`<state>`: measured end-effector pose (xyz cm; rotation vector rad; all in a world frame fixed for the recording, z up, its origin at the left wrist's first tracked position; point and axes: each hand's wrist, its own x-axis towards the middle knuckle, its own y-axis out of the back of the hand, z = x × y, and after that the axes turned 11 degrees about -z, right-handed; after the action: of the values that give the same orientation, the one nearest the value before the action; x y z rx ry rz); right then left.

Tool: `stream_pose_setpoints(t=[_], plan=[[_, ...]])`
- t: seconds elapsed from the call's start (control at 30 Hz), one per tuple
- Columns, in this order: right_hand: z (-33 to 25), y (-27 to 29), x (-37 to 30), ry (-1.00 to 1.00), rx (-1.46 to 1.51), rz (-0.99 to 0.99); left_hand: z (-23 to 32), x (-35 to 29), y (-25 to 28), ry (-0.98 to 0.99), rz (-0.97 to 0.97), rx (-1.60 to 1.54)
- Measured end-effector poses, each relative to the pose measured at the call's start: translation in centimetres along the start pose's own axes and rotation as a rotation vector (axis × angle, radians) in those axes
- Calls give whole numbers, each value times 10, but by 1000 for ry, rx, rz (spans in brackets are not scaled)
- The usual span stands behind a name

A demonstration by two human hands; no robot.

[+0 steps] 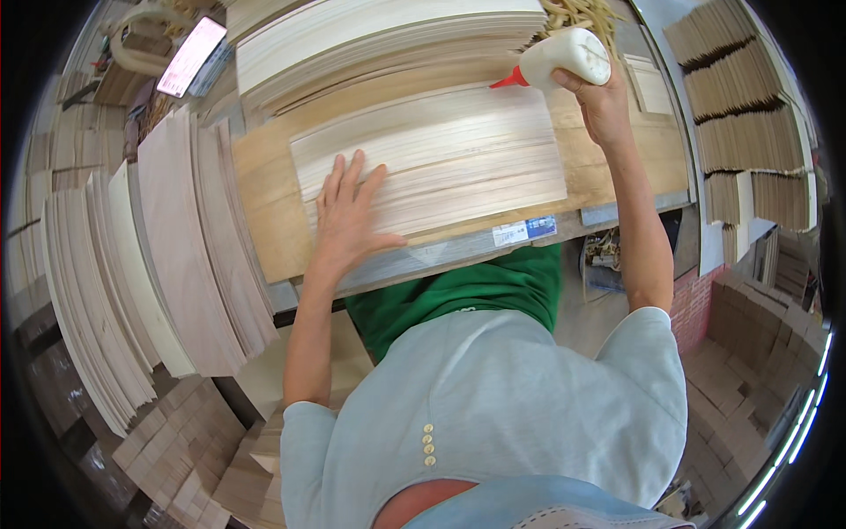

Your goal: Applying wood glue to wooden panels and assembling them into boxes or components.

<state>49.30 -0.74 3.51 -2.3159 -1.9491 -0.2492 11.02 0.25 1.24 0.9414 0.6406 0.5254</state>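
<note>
In my right hand [604,110] is a white squeeze bottle [573,58], tipped on its side with its red nozzle [509,80] pointing left and down. The nozzle tip is at the far edge of a pale wooden panel [467,154] marked by long parallel lines; whether it touches the wood I cannot tell. My left hand [349,210] lies flat on the panel's left part, fingers spread and thumb near the front edge. Under the panel is a larger tan board [264,189] on the workbench. No liquid shows at the nozzle.
A tall pile of pale boards [379,53] stands behind the panel. More boards [181,238] lean at the left, with a lit phone [192,57] beyond them. Stacked wood pieces [749,132] line the right side. A blue-and-white label [524,231] sits on the bench's front edge.
</note>
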Motion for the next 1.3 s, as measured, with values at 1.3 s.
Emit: stream_pose_setpoints(t=[1.3], plan=[[-5,-228,-33,-149,540,-239,-69,-48,21,108,43,-226]])
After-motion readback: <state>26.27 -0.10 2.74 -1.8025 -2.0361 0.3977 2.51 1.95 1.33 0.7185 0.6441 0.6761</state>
